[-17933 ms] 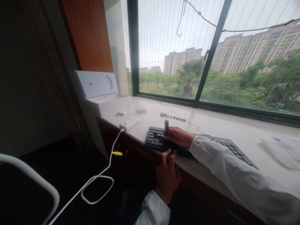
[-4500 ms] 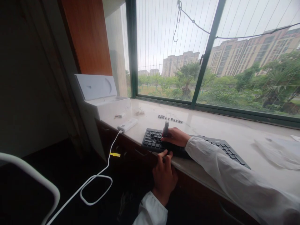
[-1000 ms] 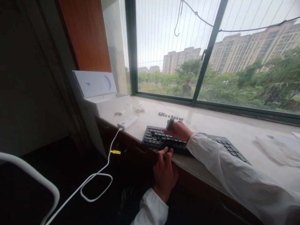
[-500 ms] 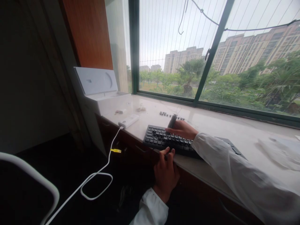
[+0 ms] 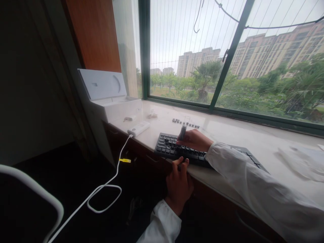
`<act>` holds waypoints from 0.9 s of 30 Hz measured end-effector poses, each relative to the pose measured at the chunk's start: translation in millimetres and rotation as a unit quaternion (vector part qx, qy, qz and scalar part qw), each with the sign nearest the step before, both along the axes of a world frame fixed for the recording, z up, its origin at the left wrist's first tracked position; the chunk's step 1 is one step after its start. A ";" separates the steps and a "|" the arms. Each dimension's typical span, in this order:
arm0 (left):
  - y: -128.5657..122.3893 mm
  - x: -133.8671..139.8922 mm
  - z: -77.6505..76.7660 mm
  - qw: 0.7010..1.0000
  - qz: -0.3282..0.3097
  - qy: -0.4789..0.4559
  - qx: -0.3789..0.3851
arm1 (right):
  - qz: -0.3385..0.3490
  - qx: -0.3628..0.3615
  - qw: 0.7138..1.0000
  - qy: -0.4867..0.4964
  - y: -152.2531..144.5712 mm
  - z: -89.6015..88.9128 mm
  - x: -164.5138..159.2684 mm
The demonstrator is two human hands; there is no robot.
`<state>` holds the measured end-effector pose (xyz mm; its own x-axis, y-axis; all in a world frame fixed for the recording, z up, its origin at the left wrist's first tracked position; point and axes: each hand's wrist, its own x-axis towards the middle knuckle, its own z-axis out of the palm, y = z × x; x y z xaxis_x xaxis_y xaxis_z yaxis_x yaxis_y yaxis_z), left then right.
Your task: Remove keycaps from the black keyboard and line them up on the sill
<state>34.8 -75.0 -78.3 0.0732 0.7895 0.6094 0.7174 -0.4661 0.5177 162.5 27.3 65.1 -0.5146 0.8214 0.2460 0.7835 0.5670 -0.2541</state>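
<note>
While right hand (image 5: 196,139) grips dark tool (image 5: 181,133) over keyboard (image 5: 164,144), long axis leans, wire end (image 5: 187,117) toward one o'clock. Left hand (image 5: 178,185) at six-o'clock edge, grip unclear. Tool shifted toward nine o'clock.

Black all over the keyboard here, charcoal for the tool above it, and white sleeves (image 5: 227,163) running in from the near side! Pale, marbled windowsill (image 5: 227,130), white box (image 5: 124,109) far left, white cable (image 5: 98,212) nearer, and there's a flash of yellow on its tag (image 5: 125,160)! Reddish-brown panel (image 5: 93,37) left, dark green window frame (image 5: 145,50) beside it, beige-and-pinkish buildings (image 5: 270,50) far right.
</note>
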 end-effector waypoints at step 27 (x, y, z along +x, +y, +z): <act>0.9 0.1 -0.6 1.000 0.007 0.010 0.013 | -0.014 -0.019 0.999 0.033 -0.3 -1.6 -3.2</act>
